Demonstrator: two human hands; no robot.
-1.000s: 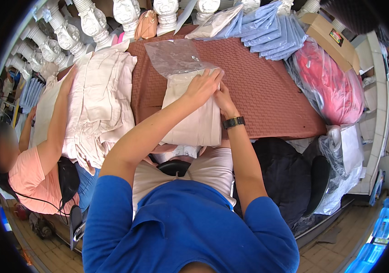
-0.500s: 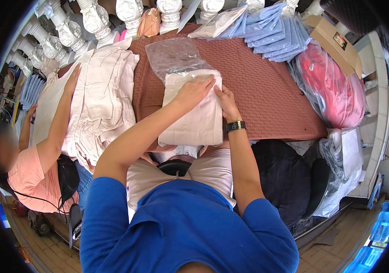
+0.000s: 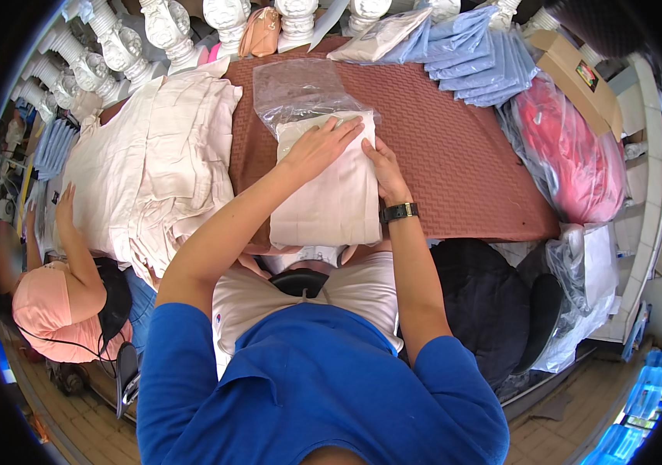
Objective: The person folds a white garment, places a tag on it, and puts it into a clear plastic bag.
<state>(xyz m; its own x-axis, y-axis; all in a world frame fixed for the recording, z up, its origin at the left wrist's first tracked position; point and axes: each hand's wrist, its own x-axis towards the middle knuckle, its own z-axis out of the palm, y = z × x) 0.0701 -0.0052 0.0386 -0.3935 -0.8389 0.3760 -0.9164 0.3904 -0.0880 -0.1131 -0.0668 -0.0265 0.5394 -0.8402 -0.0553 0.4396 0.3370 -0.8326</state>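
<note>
In front of me lies a folded cream garment (image 3: pixel 323 205), its far end meeting a clear plastic bag (image 3: pixel 296 81). Whether that end is inside the bag or on top of it, I cannot tell. My left hand (image 3: pixel 324 147) rests flat on the garment's far part, fingers stretched toward the far right corner. My right hand (image 3: pixel 386 172), with a black watch on the wrist, holds the garment's right edge. Its thumb is over the edge, and the other fingers are partly hidden alongside.
A brown textured cloth (image 3: pixel 447 170) covers the table. Cream garments (image 3: pixel 183 132) are piled at left, beside a co-worker in a peach top (image 3: pixel 56 298). Bagged blue garments (image 3: pixel 478 66), a cardboard box (image 3: pixel 579 81) and bagged red fabric (image 3: pixel 571 155) line the far right. White balusters (image 3: pixel 168 35) stand behind.
My left hand has shifted slightly back to the left over the garment, its fingers still extended. My right hand keeps its place at the edge. The co-worker has drawn both arms back and leaned lower.
</note>
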